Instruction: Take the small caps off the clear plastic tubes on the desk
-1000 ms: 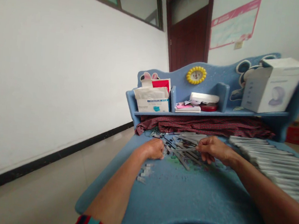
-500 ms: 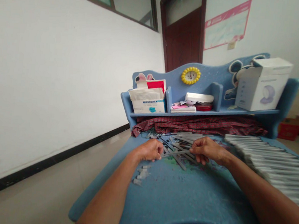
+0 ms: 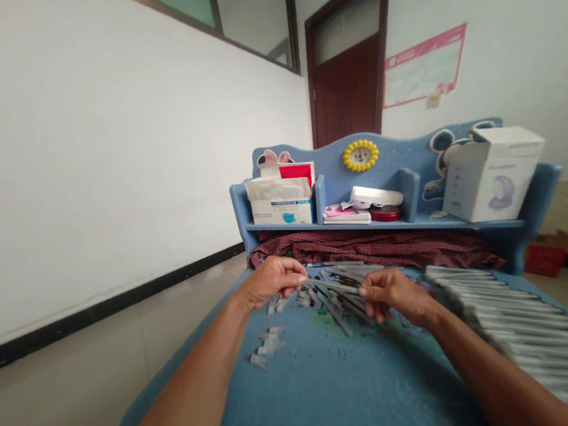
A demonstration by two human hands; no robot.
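Observation:
A slim grey pen-like stick (image 3: 333,287) spans the gap between my two hands above the table. My left hand (image 3: 277,282) pinches its left end between thumb and fingers. At the other end, my right hand (image 3: 393,294) grips it with closed fingertips. Beneath and behind lies a loose pile of similar grey sticks (image 3: 337,317), some with dark parts. Several small translucent cap-like pieces (image 3: 267,349) lie in front of my left hand, and more lie just under it. My fingers partly cover the pile.
Rows of grey sticks (image 3: 510,312) lie on the right of the blue table (image 3: 327,391). Along the back runs a bunched checked cloth (image 3: 381,246) under a shelf (image 3: 418,220) holding a mask box (image 3: 284,206) and a large white box (image 3: 491,176). A wall (image 3: 118,157) stands at left.
My left hand has risen slightly and now pinches the stick's left end with thumb and fingers extended. My right hand keeps its grip. The camera view has tilted up a little.

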